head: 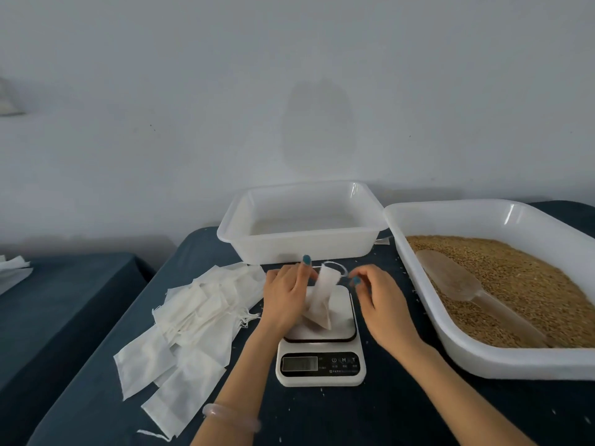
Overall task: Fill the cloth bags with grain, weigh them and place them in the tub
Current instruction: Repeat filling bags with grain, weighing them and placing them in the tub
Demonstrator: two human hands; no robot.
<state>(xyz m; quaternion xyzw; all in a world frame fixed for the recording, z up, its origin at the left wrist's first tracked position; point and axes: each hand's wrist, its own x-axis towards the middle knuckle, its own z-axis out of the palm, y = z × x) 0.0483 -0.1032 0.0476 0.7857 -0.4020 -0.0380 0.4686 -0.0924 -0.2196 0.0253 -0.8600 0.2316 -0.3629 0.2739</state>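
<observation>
Right of the scale [320,365] sits your big grain tub [457,346], with a scoop [463,281] lying in the grain [541,284]. Just behind the scale is the smaller tub [302,249]. Left of it, the heap of flat bags [193,320]. On the scale's platform stands your cloth bag [322,297], long axis nearly upright, mouth leaning away toward the smaller tub. Your left hand [286,297] grips its neck, and your right hand [376,297] pinches the drawstring [336,264].
</observation>
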